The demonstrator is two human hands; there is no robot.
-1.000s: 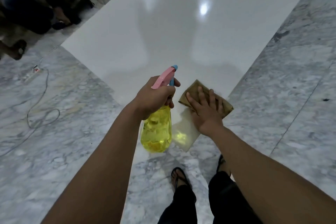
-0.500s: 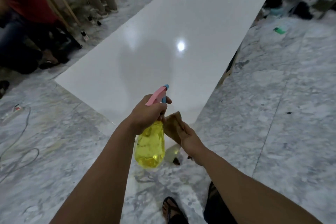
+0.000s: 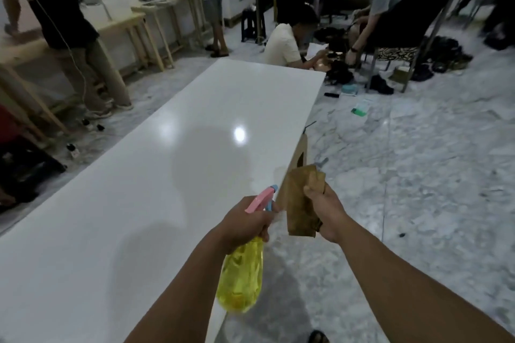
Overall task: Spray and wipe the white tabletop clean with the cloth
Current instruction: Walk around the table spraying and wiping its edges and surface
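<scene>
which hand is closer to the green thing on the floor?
Right. The right hand holding the cloth is on the side of the green item; the left hand with the spray bottle sits farther, toward the tabletop.

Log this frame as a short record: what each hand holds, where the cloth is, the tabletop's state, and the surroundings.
left hand: gripping a spray bottle with yellow body, pink trigger
right hand: clutching a brown cloth
cloth position: lifted, hanging off the white tabletop, near its right edge
tabletop: glossy, bare, light reflections; no spray visible
surroundings: marble floor, several people beyond the far end
</scene>
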